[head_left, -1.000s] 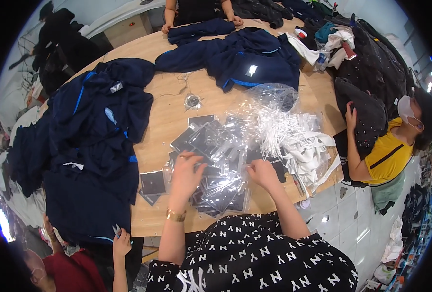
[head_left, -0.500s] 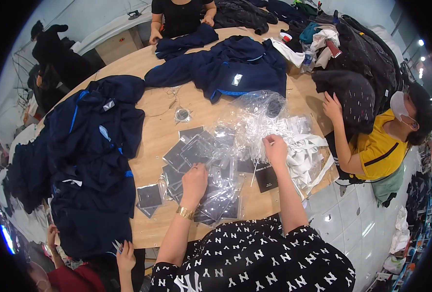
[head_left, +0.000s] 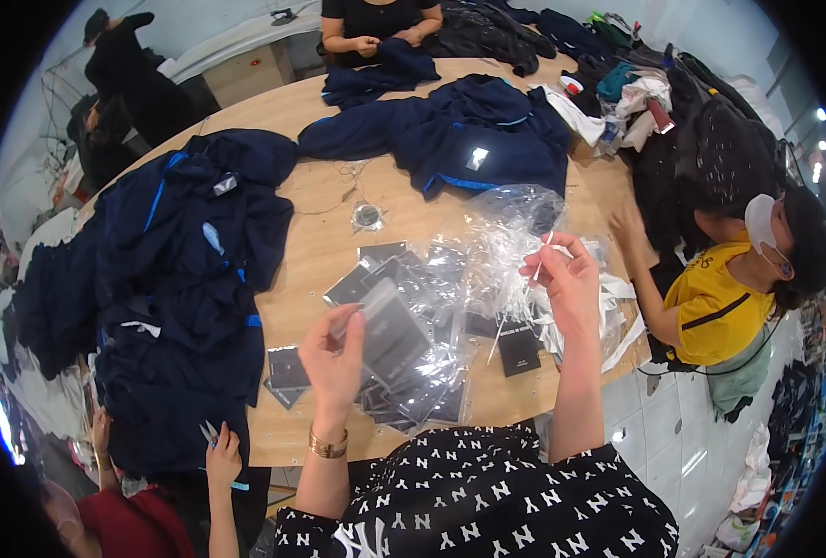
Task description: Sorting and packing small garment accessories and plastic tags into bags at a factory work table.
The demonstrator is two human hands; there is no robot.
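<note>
My left hand [head_left: 332,355] pinches the edge of a dark card in a clear plastic sleeve [head_left: 393,337], lifted over a pile of similar sleeved cards [head_left: 432,405]. Between the thumb and fingers of my right hand [head_left: 569,284] is a thin white string [head_left: 544,258]. That hand is raised above a heap of white strings [head_left: 497,270], partly covered by a clear plastic bag [head_left: 529,206]. White flat strips [head_left: 622,339] lie just right of it, and a black card [head_left: 519,352] lies below the heap.
Navy garments with blue trim [head_left: 180,242] cover the table's left side; another navy garment [head_left: 487,139] lies at the far side. Co-workers surround the table. One at lower left holds small scissors [head_left: 210,433]. Dark clothes [head_left: 720,149] are piled at right. A round metal-rimmed piece [head_left: 367,217] sits mid-table.
My left hand has lifted a sleeved card from the pile. My right hand has risen from the heap with a white string. The co-worker's hand at right has moved off the dark garment.
</note>
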